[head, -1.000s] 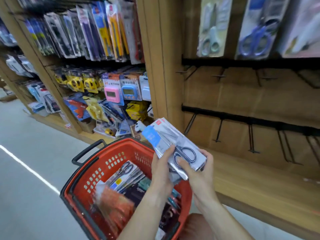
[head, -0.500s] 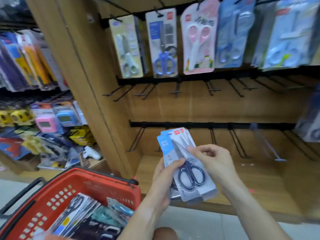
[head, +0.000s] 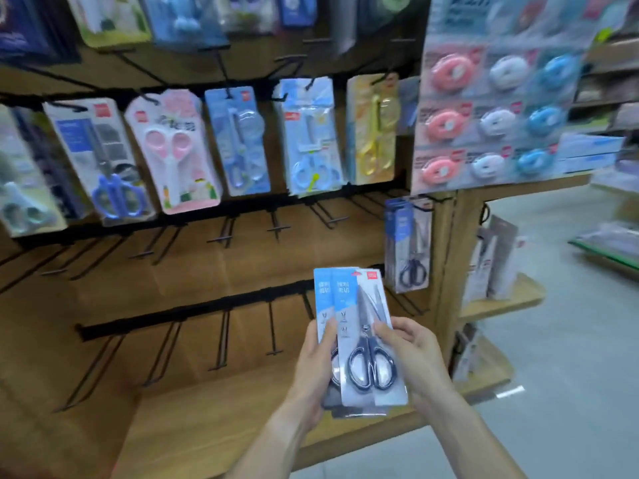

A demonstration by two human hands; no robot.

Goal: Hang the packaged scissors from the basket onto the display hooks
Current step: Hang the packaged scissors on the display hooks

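Note:
I hold a small stack of packaged scissors (head: 359, 340), blue-and-white cards with black-handled scissors, upright in front of the display. My left hand (head: 313, 368) grips the stack's left edge from behind. My right hand (head: 411, 354) pinches the front pack at its right edge. Bare black display hooks (head: 273, 323) stick out from the lower rail just left of the stack. A matching pack of black-handled scissors (head: 409, 247) hangs on a hook at the upper right. The basket is out of view.
The upper rail carries several hung scissor packs (head: 173, 150) in blue, pink and yellow. A middle row of hooks (head: 276, 229) stands bare. A card of pink, white and blue items (head: 491, 112) hangs at the right. A wooden base shelf (head: 214, 416) runs below; aisle floor (head: 570, 392) lies right.
My view has swung right and up along the display, and the red basket has left the frame. The stack stays in both hands, now held more upright.

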